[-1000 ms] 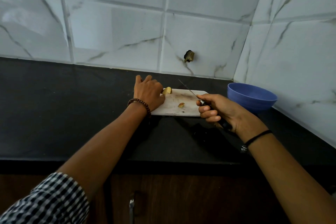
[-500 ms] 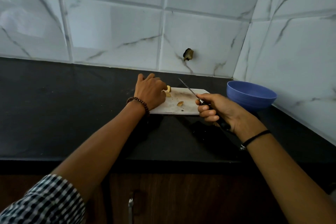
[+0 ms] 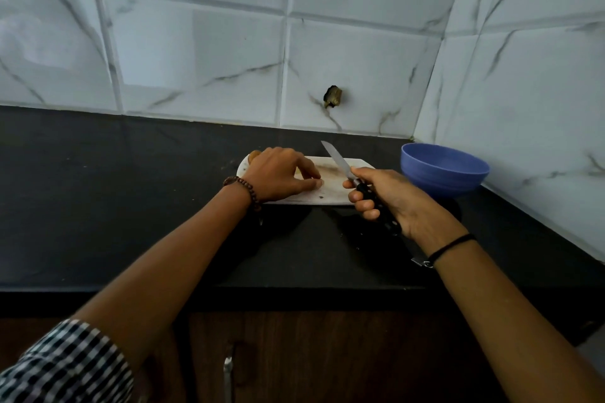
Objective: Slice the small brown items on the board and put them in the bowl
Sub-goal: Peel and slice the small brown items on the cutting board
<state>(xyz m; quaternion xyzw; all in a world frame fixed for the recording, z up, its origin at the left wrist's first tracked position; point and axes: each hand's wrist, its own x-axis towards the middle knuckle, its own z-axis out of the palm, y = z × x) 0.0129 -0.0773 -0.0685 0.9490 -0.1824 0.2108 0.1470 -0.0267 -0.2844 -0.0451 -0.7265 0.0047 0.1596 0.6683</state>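
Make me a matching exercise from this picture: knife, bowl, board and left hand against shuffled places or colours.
1 knife
2 bowl
3 board
4 left hand

A blue, right of the board
B white, on the black counter
C gripped by the right hand
D resting on the board

Pairs: 1-C, 2-A, 3-B, 4-D

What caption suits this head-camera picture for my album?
Left hand rests on a white cutting board while the right hand holds a knife above it, beside a blue bowl.
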